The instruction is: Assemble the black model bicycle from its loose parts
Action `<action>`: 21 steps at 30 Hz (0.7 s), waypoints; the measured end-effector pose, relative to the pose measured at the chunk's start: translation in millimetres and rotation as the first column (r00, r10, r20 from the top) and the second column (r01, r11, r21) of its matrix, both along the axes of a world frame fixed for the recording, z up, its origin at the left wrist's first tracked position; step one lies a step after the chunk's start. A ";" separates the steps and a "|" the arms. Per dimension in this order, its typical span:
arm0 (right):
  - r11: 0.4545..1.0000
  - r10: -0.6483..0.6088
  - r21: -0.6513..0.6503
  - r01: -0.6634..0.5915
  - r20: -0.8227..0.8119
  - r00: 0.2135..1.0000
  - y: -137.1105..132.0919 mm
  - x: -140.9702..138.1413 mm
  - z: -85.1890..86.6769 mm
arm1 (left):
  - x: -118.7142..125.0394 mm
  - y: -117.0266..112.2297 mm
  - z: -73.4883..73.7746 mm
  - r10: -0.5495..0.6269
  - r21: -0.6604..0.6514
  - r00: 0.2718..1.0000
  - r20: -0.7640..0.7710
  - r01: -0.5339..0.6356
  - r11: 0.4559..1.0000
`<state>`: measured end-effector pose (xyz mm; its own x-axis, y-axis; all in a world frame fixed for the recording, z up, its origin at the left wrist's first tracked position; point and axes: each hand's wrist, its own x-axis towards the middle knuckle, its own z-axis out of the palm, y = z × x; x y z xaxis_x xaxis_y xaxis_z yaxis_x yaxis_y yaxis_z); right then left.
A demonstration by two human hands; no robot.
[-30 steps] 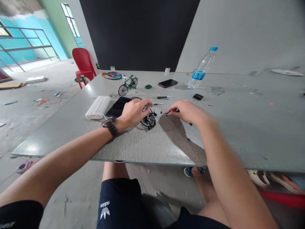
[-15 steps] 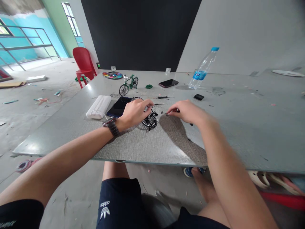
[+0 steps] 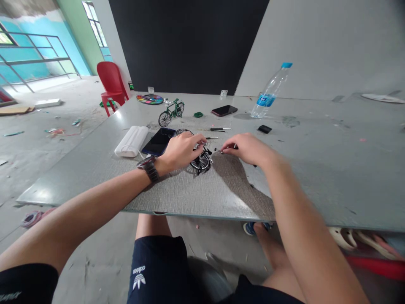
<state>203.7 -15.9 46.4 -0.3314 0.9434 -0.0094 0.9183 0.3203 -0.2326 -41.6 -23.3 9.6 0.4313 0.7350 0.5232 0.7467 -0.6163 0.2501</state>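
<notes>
On the grey bench, a white case lies farthest left, with a dark phone touching its 3 o'clock side. Just right of the phone is the left hand, a watch on its wrist. Its fingers are curled shut over the upper frame of a small black bike. The bike sits mid-bench and mostly under that hand. One spoked wheel shows at 4 o'clock of the knuckles, just below the fingertips, and the rim of the other peeks out at 12 o'clock, beside the phone's far corner. The bike is a black model with thin silver spokes and a glint of silver metal where the fingertips close. It looks tipped rather than upright, though the hand hides how it rests. At 1 o'clock of the bike a screwdriver lies flat and apart from both hands. At 3 o'clock of the bike, near it but not touching, is the right hand, palm down. Its fingers are pinched shut on a thin piece at the bench surface, too small to tell more of. A clear bottle with a blue cap stands far off at 1 o'clock.
</notes>
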 end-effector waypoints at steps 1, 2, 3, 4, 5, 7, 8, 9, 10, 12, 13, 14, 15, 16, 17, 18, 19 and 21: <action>1.000 0.001 0.001 -0.001 -0.002 1.000 0.1 -0.2 -0.2 | 0.2 -0.1 -0.2 0.001 0.001 1.000 -0.002 -0.001 1.000; 1.000 0.003 0.002 -0.003 -0.003 1.000 0.3 -0.2 -0.5 | 0.3 -0.2 -0.3 0.000 0.001 1.000 -0.004 0.000 1.000; 1.000 0.005 0.004 -0.005 -0.005 1.000 0.6 -0.2 -1.0 | 0.3 -0.4 -0.3 -0.002 0.000 1.000 -0.005 0.002 1.000; 1.000 0.008 0.007 -0.008 -0.007 1.000 0.9 0.0 -1.4 | 0.3 -0.6 -0.3 -0.005 -0.002 1.000 -0.004 0.005 1.000; 1.000 0.013 0.010 -0.013 -0.008 1.000 1.1 0.1 -1.8 | 0.2 -0.9 -0.1 -0.008 -0.003 1.000 -0.002 0.008 1.000; 1.000 0.015 0.013 -0.015 -0.010 1.000 1.5 0.4 -2.4 | 0.1 -1.7 0.5 -0.008 -0.005 1.000 0.001 0.008 1.000; 1.000 0.015 0.013 -0.015 -0.012 1.000 1.6 0.4 -2.6 | 0.1 -2.1 0.8 -0.007 -0.007 1.000 0.000 0.007 1.000; 1.000 0.013 0.012 -0.013 -0.012 1.000 1.7 0.4 -2.7 | 0.1 -2.4 1.1 -0.004 -0.007 1.000 -0.001 0.004 1.000; 1.000 0.011 0.009 -0.011 -0.010 1.000 1.7 0.3 -2.7 | 0.2 -2.6 1.4 0.000 -0.008 1.000 -0.002 0.000 1.000; 1.000 0.007 0.006 -0.006 -0.007 1.000 1.7 0.0 -2.5 | 0.3 -2.6 1.6 0.005 -0.010 1.000 -0.006 -0.006 1.000; 1.000 0.007 0.005 -0.007 -0.005 1.000 1.6 -0.1 -2.1 | 0.4 -2.4 1.5 0.007 -0.011 1.000 -0.006 -0.008 1.000; 1.000 0.009 0.007 -0.009 -0.004 1.000 1.3 -0.3 -1.6 | 0.5 -2.1 1.3 0.007 -0.012 1.000 -0.006 -0.007 1.000; 1.000 0.009 0.011 -0.009 -0.001 1.000 1.0 -0.5 -0.8 | 0.5 -1.7 1.0 0.006 -0.012 1.000 -0.005 -0.006 1.000; 1.000 0.007 0.019 -0.007 0.002 1.000 0.5 -0.7 0.2 | 0.4 -1.3 0.7 0.002 -0.011 1.000 -0.005 -0.002 1.000; 0.999 0.005 0.033 -0.005 0.003 1.000 -0.1 -0.8 1.2 | 0.4 -0.9 0.3 -0.002 -0.009 1.000 -0.004 0.002 1.000; 0.999 0.002 0.054 -0.002 0.003 1.000 -0.7 -0.8 2.3 | 0.3 -0.6 0.0 -0.005 -0.006 1.000 -0.003 0.005 1.000; 0.997 -0.002 0.078 0.002 0.004 1.000 -1.2 -0.7 3.3 | 0.2 -0.3 -0.2 -0.008 -0.005 1.000 -0.003 0.007 1.000; 0.993 -0.009 0.119 0.008 0.005 1.000 -1.9 -0.3 4.5 | 0.1 -0.1 -0.4 -0.007 -0.005 1.000 -0.002 0.007 1.000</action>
